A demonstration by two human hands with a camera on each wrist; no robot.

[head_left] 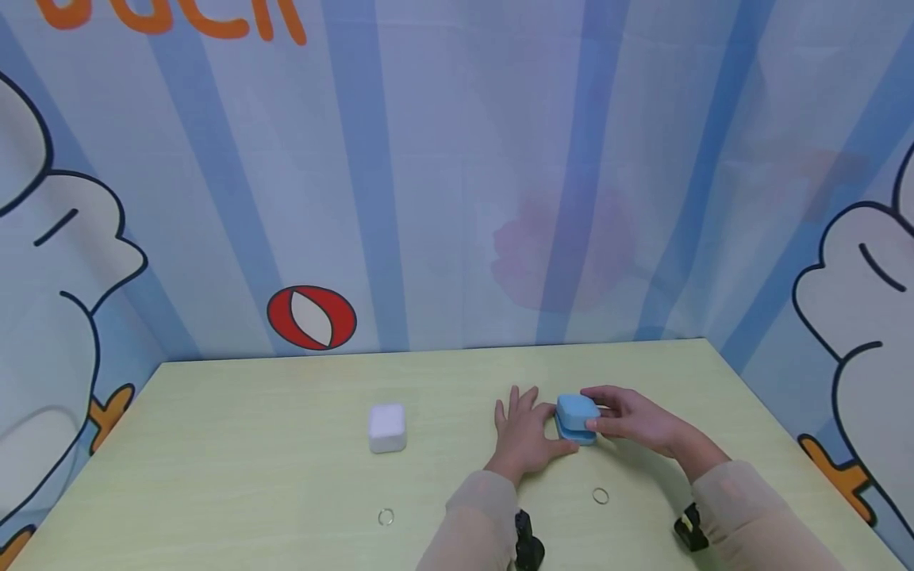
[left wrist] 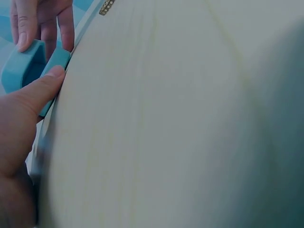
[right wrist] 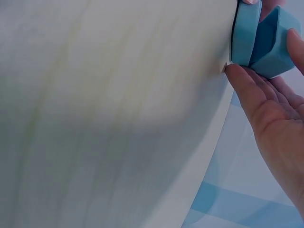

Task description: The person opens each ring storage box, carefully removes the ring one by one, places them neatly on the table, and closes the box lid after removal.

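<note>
A small light-blue ring box stands on the table's right half, its lid (head_left: 578, 411) tilted up from its base (head_left: 575, 437). My left hand (head_left: 528, 444) pinches the base between thumb and index finger, the other fingers spread out. From the right, my right hand (head_left: 635, 416) grips the lid with its thumb at the near side and fingers at the far side. The left wrist view shows the hollow lid (left wrist: 16, 71) apart from the base (left wrist: 58, 61) along one edge. My left thumb (left wrist: 45, 88) presses on the base there. Inside the box, the contents are hidden.
A pale lavender box (head_left: 387, 428), closed, stands left of my hands. One thin metal ring (head_left: 601, 496) lies just in front of the blue box, and a second ring (head_left: 385, 517) lies farther left. Behind the wooden table (head_left: 250, 444) rises a striped blue backdrop (head_left: 457, 198).
</note>
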